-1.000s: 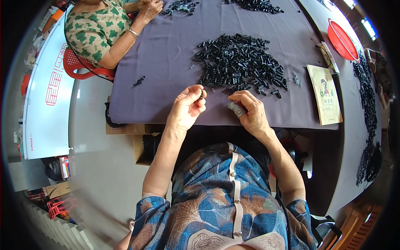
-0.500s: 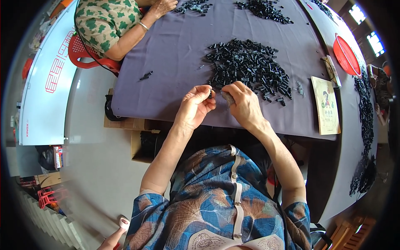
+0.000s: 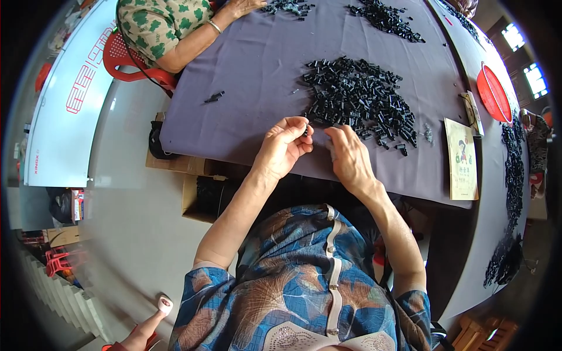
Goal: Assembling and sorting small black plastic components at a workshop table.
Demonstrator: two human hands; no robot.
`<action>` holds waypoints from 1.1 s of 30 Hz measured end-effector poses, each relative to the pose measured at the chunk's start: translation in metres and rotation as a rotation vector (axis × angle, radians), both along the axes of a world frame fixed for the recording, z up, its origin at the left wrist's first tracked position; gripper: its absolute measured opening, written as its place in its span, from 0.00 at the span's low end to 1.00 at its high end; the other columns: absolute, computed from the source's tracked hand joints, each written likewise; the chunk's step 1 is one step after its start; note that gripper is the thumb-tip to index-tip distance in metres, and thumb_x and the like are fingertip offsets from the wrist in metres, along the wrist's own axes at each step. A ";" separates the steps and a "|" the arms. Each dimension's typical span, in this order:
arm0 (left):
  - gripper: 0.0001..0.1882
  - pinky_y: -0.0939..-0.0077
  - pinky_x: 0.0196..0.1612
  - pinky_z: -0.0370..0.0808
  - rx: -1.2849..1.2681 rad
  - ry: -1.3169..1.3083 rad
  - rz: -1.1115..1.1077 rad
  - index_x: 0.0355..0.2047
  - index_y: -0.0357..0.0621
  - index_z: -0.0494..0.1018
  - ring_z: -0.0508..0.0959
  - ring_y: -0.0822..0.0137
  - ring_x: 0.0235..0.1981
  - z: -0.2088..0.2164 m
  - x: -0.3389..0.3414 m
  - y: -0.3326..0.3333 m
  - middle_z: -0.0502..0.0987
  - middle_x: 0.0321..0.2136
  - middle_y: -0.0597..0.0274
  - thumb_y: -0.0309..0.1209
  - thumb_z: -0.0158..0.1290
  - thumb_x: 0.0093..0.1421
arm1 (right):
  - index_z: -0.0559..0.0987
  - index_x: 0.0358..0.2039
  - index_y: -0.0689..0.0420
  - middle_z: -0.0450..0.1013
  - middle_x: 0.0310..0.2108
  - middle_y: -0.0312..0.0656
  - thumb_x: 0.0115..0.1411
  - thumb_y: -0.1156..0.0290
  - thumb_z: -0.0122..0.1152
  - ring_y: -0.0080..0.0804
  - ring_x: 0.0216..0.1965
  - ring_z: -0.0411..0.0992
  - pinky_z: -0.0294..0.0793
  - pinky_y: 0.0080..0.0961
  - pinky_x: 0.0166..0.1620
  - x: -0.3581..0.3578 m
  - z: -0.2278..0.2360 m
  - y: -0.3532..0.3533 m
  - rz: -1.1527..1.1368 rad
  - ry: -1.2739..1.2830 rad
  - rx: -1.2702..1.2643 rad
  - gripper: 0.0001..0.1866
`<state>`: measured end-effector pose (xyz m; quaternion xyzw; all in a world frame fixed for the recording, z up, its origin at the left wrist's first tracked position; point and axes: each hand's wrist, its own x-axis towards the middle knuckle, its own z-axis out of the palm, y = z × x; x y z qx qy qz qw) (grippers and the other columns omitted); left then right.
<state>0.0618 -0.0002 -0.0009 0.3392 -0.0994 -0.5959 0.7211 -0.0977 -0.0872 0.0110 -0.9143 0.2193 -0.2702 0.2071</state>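
Observation:
Over the near edge of the grey-purple cloth-covered table, my left hand pinches a small black plastic piece between thumb and fingertips. My right hand is a short gap to its right, fingers bent and drawn together. Whatever they hold, if anything, is hidden; a greyish patch shows by the thumb. Just beyond both hands lies a wide pile of short black tube-like pieces. Small clear pieces form a little heap at its right.
A few black pieces lie apart on the left. To the right are a booklet and a red basket. A co-worker's hand is at another pile, far left. More black pieces cover the right-hand table.
My right hand has moved away from the left, widening the gap between them. The left still pinches the black piece. The whole view has shifted slightly.

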 end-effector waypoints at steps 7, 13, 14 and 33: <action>0.06 0.75 0.35 0.76 -0.031 -0.043 -0.033 0.38 0.42 0.73 0.76 0.69 0.28 -0.001 0.002 0.000 0.76 0.31 0.59 0.25 0.49 0.61 | 0.71 0.39 0.59 0.67 0.34 0.48 0.40 0.89 0.51 0.50 0.36 0.69 0.70 0.38 0.38 -0.023 0.003 0.000 -0.063 -0.145 0.069 0.22; 0.04 0.78 0.32 0.76 -0.008 -0.100 -0.003 0.37 0.42 0.73 0.76 0.70 0.26 0.001 -0.006 -0.002 0.76 0.29 0.60 0.26 0.49 0.62 | 0.70 0.37 0.60 0.67 0.34 0.48 0.40 0.90 0.49 0.51 0.37 0.69 0.70 0.36 0.39 -0.031 -0.003 -0.012 -0.050 -0.277 0.193 0.21; 0.05 0.76 0.34 0.76 -0.034 -0.117 -0.017 0.38 0.41 0.72 0.76 0.70 0.28 0.000 -0.005 -0.001 0.76 0.30 0.59 0.25 0.49 0.62 | 0.70 0.37 0.60 0.69 0.33 0.49 0.42 0.91 0.47 0.50 0.37 0.70 0.71 0.33 0.39 -0.032 -0.002 -0.013 -0.043 -0.364 0.219 0.20; 0.05 0.77 0.33 0.74 -0.023 -0.228 -0.059 0.39 0.40 0.72 0.75 0.72 0.28 0.001 -0.007 -0.003 0.76 0.31 0.59 0.25 0.50 0.62 | 0.73 0.38 0.59 0.71 0.25 0.33 0.58 0.83 0.52 0.17 0.23 0.67 0.69 0.16 0.27 -0.048 -0.012 -0.028 -0.243 -0.548 0.651 0.08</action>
